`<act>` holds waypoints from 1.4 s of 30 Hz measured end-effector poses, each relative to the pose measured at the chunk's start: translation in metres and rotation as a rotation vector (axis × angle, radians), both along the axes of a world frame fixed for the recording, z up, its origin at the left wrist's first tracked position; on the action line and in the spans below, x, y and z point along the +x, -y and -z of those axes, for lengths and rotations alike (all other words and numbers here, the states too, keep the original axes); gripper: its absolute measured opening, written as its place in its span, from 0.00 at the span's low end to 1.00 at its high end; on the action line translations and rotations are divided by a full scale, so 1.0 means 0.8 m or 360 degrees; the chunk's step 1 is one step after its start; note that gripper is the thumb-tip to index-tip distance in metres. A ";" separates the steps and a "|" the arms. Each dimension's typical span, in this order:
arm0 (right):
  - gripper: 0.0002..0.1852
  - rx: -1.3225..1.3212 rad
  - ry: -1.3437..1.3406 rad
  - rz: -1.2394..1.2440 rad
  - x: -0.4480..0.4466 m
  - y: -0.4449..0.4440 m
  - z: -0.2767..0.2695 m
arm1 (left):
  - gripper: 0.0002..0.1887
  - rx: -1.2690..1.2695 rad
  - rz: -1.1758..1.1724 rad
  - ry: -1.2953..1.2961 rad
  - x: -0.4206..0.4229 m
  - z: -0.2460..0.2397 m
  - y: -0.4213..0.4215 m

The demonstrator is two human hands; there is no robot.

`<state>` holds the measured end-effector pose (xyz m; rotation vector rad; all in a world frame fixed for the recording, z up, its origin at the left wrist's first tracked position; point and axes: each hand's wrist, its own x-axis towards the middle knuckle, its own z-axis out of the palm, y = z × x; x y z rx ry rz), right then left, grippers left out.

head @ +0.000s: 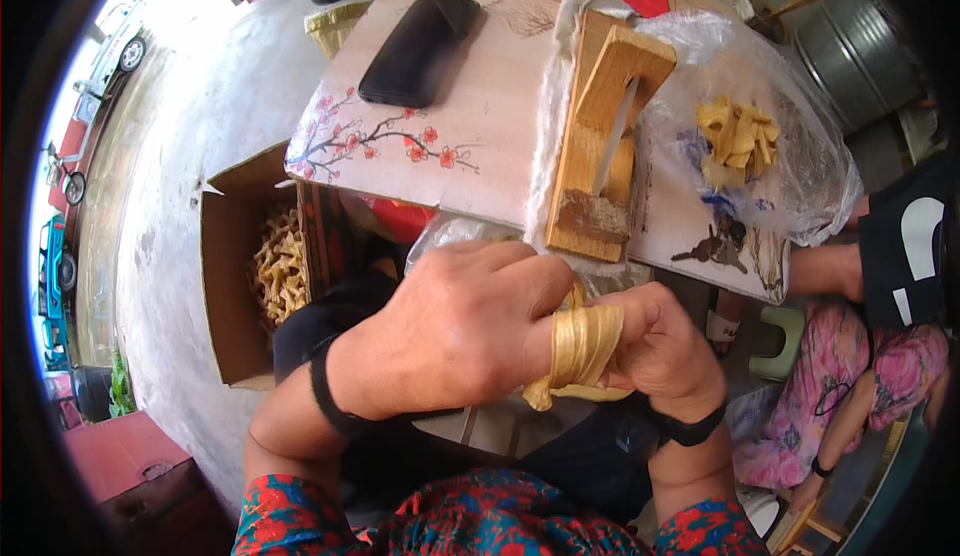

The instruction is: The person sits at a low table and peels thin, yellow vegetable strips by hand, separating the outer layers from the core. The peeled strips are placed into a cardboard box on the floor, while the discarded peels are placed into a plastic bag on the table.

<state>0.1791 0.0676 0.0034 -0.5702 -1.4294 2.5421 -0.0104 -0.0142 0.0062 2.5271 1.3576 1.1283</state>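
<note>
A soft yellow strip (589, 338), apparently bean-curd skin, is wrapped in layers around the fingers between my two hands. My left hand (454, 327) is turned back-up, its fingertips hidden behind the strip. My right hand (667, 346) pinches the strip from the other side with curled fingers. Loose ends of the strip hang below. Just beyond my hands, a wooden block stand (592, 173) with a slanting metal blade (616, 140) rests on a white cloth (541, 173) at the table's near edge.
A cardboard box (240, 316) of knotted yellow pieces (281, 267) stands left of my knee. On the table (480, 173) lie a black phone (416, 50), keys (712, 248) and a clear plastic bag (810, 143) with yellow strips (739, 140). Another person's arm (844, 421) shows at right.
</note>
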 end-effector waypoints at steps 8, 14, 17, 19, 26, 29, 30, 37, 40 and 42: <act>0.10 -0.0291 -0.0169 0.0505 -0.020 0.023 0.018 | 0.19 0.0298 -0.0230 0.0206 0.005 0.009 0.007; 0.08 0.0822 0.0011 0.0594 -0.011 0.020 0.018 | 0.19 -0.0516 -0.0293 0.0325 0.000 0.001 0.013; 0.10 0.1481 0.0009 0.0429 -0.013 0.016 0.022 | 0.18 -0.0670 -0.0425 -0.0011 0.008 -0.007 0.017; 0.08 0.1789 0.0097 0.0442 -0.020 0.017 0.021 | 0.14 -0.0609 -0.0428 -0.0059 0.011 -0.003 0.018; 0.19 0.0323 0.0004 0.0005 -0.009 0.015 0.022 | 0.07 -0.0514 0.0067 0.1120 -0.014 -0.004 0.011; 0.26 -0.0205 -0.0107 -0.0190 -0.003 0.016 0.021 | 0.13 -0.0558 -0.0098 0.1666 -0.017 -0.021 0.018; 0.30 -0.0268 -0.0176 -0.0227 -0.004 0.017 0.021 | 0.12 -0.0629 -0.0070 0.1782 -0.019 -0.017 0.021; 0.20 -0.0216 0.0018 0.0145 -0.010 0.008 0.028 | 0.17 -0.1189 -0.0267 0.1976 -0.023 0.012 0.007; 0.15 -0.0131 0.0140 0.0328 -0.020 0.016 0.022 | 0.24 -0.1533 -0.0046 0.1759 -0.020 0.011 0.000; 0.14 -0.0090 0.0173 0.0364 -0.017 0.014 0.018 | 0.16 -0.1550 -0.0037 0.1647 -0.013 0.010 -0.001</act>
